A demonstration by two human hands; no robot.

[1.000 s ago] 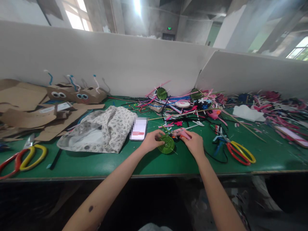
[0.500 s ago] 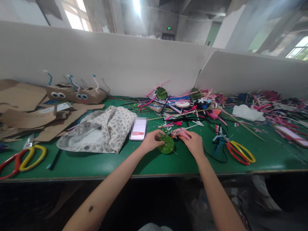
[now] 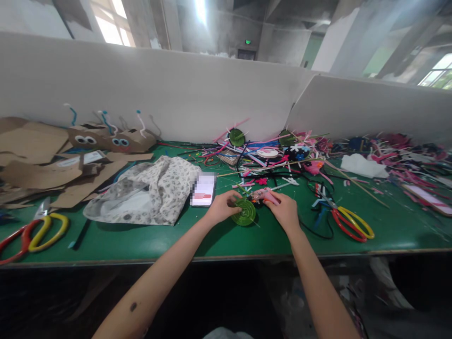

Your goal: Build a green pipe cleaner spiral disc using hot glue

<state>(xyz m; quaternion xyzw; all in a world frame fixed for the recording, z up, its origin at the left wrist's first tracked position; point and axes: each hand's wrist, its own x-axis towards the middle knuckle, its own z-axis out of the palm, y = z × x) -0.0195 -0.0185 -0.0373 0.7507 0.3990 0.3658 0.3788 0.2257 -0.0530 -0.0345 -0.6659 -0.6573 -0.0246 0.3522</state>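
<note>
My left hand [image 3: 226, 207] is closed, thumb and fingers pinching the upper left edge of a green spiral-coiled disc [image 3: 243, 214] just above the table. My right hand [image 3: 284, 211] is wrapped around a small pink glue gun [image 3: 270, 195]. The gun's front end points left, close to the top of the disc; whether it touches cannot be made out. Thin green strips [image 3: 243, 189] stick up by my left fingertips. A fine pale thread [image 3: 256, 224] trails from the disc's lower right.
A phone [image 3: 204, 189] and patterned cloth [image 3: 158, 188] lie left of my hands. Scissors [image 3: 353, 223] rest to the right, another pair [image 3: 38, 230] far left. Craft strips [image 3: 261, 162] pile up behind, before a white partition [image 3: 176, 94]. Cardboard pieces [image 3: 45, 174] cover the back left.
</note>
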